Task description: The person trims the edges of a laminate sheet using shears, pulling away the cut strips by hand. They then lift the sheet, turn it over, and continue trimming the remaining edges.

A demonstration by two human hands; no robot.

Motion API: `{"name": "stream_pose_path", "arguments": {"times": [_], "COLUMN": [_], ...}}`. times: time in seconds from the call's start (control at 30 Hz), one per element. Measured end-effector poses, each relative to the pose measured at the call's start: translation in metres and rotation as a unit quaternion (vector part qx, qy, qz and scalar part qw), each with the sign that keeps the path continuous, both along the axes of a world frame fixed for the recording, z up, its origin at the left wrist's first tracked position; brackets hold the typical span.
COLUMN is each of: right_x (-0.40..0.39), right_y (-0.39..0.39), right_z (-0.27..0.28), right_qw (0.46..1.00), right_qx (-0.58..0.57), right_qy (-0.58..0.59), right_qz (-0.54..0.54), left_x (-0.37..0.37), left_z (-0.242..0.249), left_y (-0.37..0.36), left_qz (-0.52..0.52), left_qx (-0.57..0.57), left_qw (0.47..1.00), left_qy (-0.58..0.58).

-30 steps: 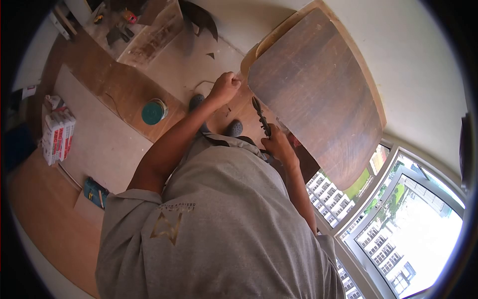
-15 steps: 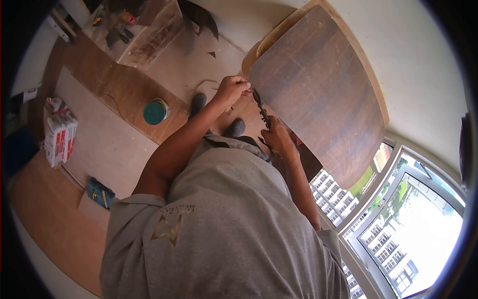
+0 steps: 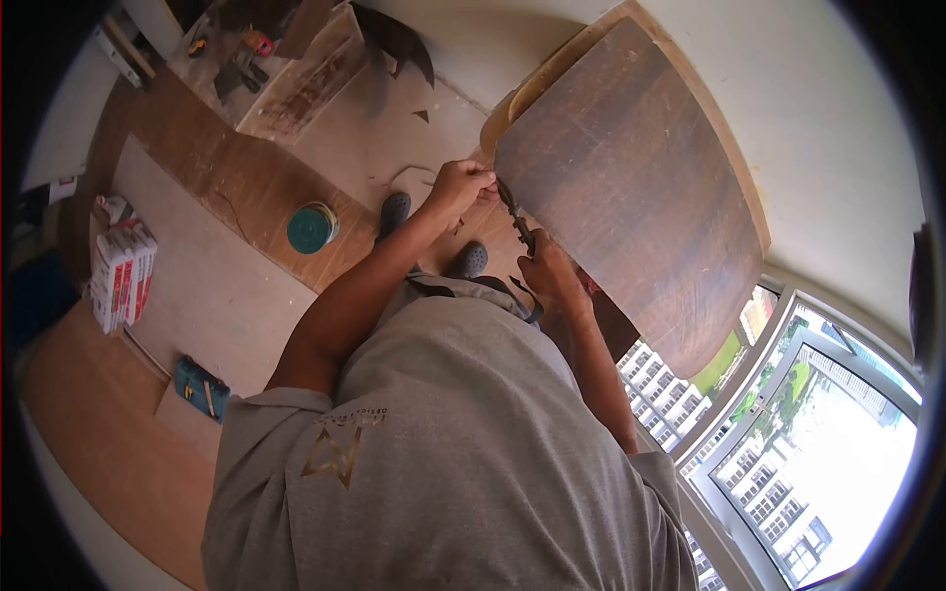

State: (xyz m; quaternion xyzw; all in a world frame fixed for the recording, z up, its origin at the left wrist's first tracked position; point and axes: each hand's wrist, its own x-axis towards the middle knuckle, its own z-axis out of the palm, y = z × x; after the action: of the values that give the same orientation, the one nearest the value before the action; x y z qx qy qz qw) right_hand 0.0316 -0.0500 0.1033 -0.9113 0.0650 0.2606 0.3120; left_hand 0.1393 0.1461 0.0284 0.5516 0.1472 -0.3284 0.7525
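Observation:
My right hand (image 3: pixel 550 268) is wrapped round the handles of a dark metal snips-like tool (image 3: pixel 516 215), which points up and to the left. Its tip ends beside the fingers of my left hand (image 3: pixel 467 189). Those fingers are pinched together at the left edge of a large dark brown sheet (image 3: pixel 631 187); what is between them is too small to make out. The sheet stands against a lighter board (image 3: pixel 754 202), and its lower left edge runs just past my right hand.
A teal-lidded bucket (image 3: pixel 309 229) stands on the floor left of my feet. Farther left are stacked white-and-red packs (image 3: pixel 123 276) and a blue case (image 3: pixel 201 388). A worktable (image 3: pixel 305 89) with tools is at the upper left, an open window (image 3: pixel 808 443) at the lower right.
The view has shifted slightly. My left hand has moved down a little beside the tool's tip; my right hand keeps its hold on the tool.

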Motion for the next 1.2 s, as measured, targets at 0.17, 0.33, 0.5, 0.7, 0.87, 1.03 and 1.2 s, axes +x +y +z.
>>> {"name": "stream_pose_path", "arguments": {"times": [0.17, 0.33, 0.5, 0.7, 0.87, 1.03, 1.2], "right_x": [-0.008, -0.009, -0.009, -0.003, -0.005, -0.004, -0.001], "right_y": [-0.007, -0.011, -0.008, 0.001, 0.002, 0.0, -0.005], "right_z": [-0.015, -0.02, -0.016, -0.011, -0.016, -0.014, -0.015], "right_qw": [0.997, 0.997, 0.996, 0.994, 0.995, 0.995, 0.998], "right_qx": [-0.009, -0.001, 0.011, 0.027, 0.001, 0.011, 0.015], "right_qy": [-0.071, -0.077, -0.085, -0.101, -0.096, -0.099, -0.061], "right_qz": [0.02, 0.015, 0.007, 0.018, 0.005, 0.004, 0.001], "left_x": [-0.002, -0.001, 0.001, 0.004, 0.004, 0.008, 0.03], "left_z": [0.003, 0.006, 0.009, 0.012, 0.011, 0.013, 0.013], "left_y": [0.0, -0.001, 0.001, 0.002, 0.001, 0.004, 0.014], "left_qz": [0.011, 0.011, 0.002, -0.016, -0.034, -0.061, -0.099], "left_qx": [0.005, 0.006, 0.013, 0.043, 0.128, 0.146, 0.047], "left_qw": [1.0, 1.0, 1.0, 0.996, 0.98, 0.975, 0.992], "left_qy": [-0.01, -0.005, -0.008, -0.071, -0.149, -0.153, -0.059]}}
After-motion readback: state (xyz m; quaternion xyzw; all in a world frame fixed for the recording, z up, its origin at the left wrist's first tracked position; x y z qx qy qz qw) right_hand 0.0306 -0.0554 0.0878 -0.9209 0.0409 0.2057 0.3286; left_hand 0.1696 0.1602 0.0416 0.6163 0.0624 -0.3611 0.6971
